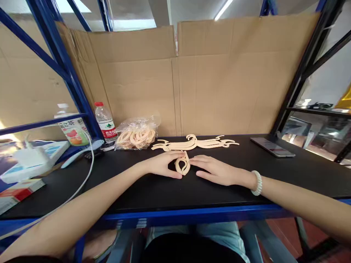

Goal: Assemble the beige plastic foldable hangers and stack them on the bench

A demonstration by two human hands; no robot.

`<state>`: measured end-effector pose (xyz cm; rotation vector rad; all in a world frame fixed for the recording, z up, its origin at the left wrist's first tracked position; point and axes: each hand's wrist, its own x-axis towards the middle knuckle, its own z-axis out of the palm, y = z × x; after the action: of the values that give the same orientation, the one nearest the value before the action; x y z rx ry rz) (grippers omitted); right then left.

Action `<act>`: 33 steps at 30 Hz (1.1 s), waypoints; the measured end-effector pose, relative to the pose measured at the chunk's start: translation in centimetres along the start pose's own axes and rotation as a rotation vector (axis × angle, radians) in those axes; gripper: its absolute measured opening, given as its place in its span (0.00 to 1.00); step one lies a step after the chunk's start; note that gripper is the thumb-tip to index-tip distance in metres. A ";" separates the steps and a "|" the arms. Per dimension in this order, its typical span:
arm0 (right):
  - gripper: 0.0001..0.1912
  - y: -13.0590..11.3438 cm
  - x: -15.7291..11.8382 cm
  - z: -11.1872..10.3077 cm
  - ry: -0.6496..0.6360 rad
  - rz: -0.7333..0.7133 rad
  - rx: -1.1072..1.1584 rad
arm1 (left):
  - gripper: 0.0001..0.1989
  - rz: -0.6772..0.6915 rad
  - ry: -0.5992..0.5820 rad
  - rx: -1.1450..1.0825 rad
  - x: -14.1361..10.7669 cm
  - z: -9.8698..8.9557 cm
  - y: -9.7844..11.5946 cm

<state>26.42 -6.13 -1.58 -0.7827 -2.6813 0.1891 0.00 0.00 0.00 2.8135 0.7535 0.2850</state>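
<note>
Cardboard sheets (131, 84) make up pretty much the whole backdrop, with a blue metal frame (59, 58) on the left and darker posts on the right. Below that is a black worktop (164, 199) with a blue front edge. Longest stuff on it: a white cable (88, 175) snaking down the left side, then a bunch of curvy wooden strips (197, 144) lying side to side near the back. Just left of those sits a clear plastic bag (137, 135) with pale rounded pieces in it, looks like the same wood

Next size down, a red-capped water bottle (105, 122) stands upright beside the bag, and a white-capped bottle with fruit on the label (72, 128) is further left. Then the hands: left hand (160, 163) is curled into a loose pinch, thumb nearest the front edge, fingers on the far side. Right hand (216, 170) is palm down, flat-ish, fingers a bit spread. Phone (272, 147) lies flat off to the right

Smaller still, the wooden loop (187, 168), kinda teardrop shaped, is mid-worktop right in front of the strips. That's what the left hand is pinching; the right fingertips are at its right side, can't tell if they're actually touching. Tiniest bit is a pale beaded-looking bracelet (257, 182) on the right wrist
</note>
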 end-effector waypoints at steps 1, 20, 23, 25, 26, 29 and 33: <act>0.25 0.0 0.0 0.0 0.001 0.002 -0.001 | 0.41 0.008 0.004 0.001 0.0 0.1 -0.1; 0.25 0.1 0.2 -0.2 -0.002 0.011 0.004 | 0.41 -0.010 0.017 -0.005 -0.2 0.2 -0.3; 0.26 0.2 0.2 -0.2 -0.012 0.029 -0.004 | 0.42 -0.031 0.014 -0.008 -0.2 0.2 -0.5; 0.26 0.2 0.2 -0.2 -0.016 0.035 -0.003 | 0.41 -0.025 0.015 -0.015 -0.2 0.2 -0.5; 0.26 0.2 0.2 -0.2 -0.018 0.035 0.000 | 0.41 -0.017 0.016 -0.019 -0.2 0.2 -0.5; 0.27 0.2 0.2 -0.4 -0.024 0.021 0.017 | 0.42 0.013 0.032 -0.045 -0.2 0.0 -0.3; 0.26 0.3 -0.1 -0.6 -0.025 -0.015 0.055 | 0.32 -0.002 0.150 -0.098 -0.2 -1.1 -0.1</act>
<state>26.86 -5.93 -1.07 -0.7477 -2.6925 0.2695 -0.45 0.15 0.96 2.7219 0.7519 0.5234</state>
